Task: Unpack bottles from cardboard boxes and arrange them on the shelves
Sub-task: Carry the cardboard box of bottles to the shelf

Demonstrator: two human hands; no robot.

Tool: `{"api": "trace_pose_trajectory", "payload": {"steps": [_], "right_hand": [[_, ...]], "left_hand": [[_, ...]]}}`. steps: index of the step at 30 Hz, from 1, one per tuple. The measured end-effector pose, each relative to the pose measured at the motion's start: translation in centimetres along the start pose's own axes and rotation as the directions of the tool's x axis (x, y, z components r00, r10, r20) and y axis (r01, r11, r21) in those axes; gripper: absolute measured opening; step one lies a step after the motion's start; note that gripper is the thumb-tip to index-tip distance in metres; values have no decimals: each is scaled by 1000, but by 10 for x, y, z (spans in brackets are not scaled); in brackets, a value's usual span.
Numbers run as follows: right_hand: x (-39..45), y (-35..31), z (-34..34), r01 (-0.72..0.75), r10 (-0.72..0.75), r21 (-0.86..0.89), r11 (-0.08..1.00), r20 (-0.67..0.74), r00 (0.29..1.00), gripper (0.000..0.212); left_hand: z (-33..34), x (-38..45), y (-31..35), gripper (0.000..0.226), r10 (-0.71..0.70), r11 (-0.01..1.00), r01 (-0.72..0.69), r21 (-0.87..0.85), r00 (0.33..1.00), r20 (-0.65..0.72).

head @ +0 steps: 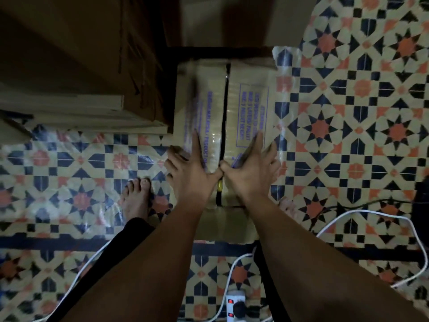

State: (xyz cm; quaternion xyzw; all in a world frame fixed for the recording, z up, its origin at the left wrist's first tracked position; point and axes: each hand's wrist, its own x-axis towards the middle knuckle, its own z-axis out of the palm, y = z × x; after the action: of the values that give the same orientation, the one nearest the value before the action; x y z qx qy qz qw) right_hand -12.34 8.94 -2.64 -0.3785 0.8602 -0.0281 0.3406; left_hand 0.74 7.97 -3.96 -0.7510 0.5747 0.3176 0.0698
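A cardboard box [248, 75] with purple print stands on the patterned floor, its two top flaps meeting at a dark slit down the middle. My left hand [192, 168] lies on the left flap with fingers spread and the thumb tucked into the slit. My right hand [253, 168] lies on the right flap the same way, thumb at the slit. A small yellow thing [219, 185], perhaps a bottle cap, shows through the gap just below my thumbs. No other bottle is visible.
Stacked brown cartons [76, 61] rise at the upper left, touching the box. My bare foot [135, 198] stands left of the box. A white cable [371, 214] loops over the floor at the right, and a power strip [235, 305] lies near the bottom.
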Motion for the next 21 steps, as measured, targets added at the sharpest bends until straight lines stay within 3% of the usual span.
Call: {"api": "trace_pose_trajectory", "payload": {"steps": [4, 6, 8, 10, 12, 13, 14, 16, 18, 21], "right_hand": [[-34, 26, 8, -41, 41, 45, 998, 6, 999, 117], [-45, 37, 9, -74, 72, 83, 994, 32, 997, 116], [-44, 39, 2, -78, 74, 137, 987, 37, 997, 114], [-27, 25, -11, 49, -47, 85, 995, -19, 999, 111], [10, -6, -22, 264, -266, -54, 963, -34, 963, 110], [33, -26, -26, 360, -362, -119, 925, 5, 932, 110], [57, -45, -28, 442, -442, -193, 876, 44, 896, 112], [94, -76, -32, 547, -546, -372, 750, 118, 829, 114], [119, -89, -32, 582, -529, -472, 662, 255, 809, 116], [131, -84, -34, 601, -492, -449, 661, 344, 799, 114]], "left_hand": [[7, -35, -16, 101, 81, 993, -87, 82, 994, 75], [8, -41, -30, 90, 99, 995, -101, 9, 985, 144], [12, -54, -31, 68, 134, 984, -123, -127, 988, 82], [23, -80, -10, 58, 117, 968, -122, -220, 992, -38], [35, -78, -27, 79, -71, 974, 44, -223, 991, -113], [38, -57, -56, 96, -204, 967, 181, -176, 971, -123], [40, -30, -96, 107, -224, 974, 219, -62, 969, -107], [50, 25, -191, 105, -131, 958, 126, 259, 991, -1], [71, 60, -254, 102, -146, 907, 100, 409, 986, 82], [79, 65, -236, 108, -213, 898, 98, 430, 950, 228]]}}
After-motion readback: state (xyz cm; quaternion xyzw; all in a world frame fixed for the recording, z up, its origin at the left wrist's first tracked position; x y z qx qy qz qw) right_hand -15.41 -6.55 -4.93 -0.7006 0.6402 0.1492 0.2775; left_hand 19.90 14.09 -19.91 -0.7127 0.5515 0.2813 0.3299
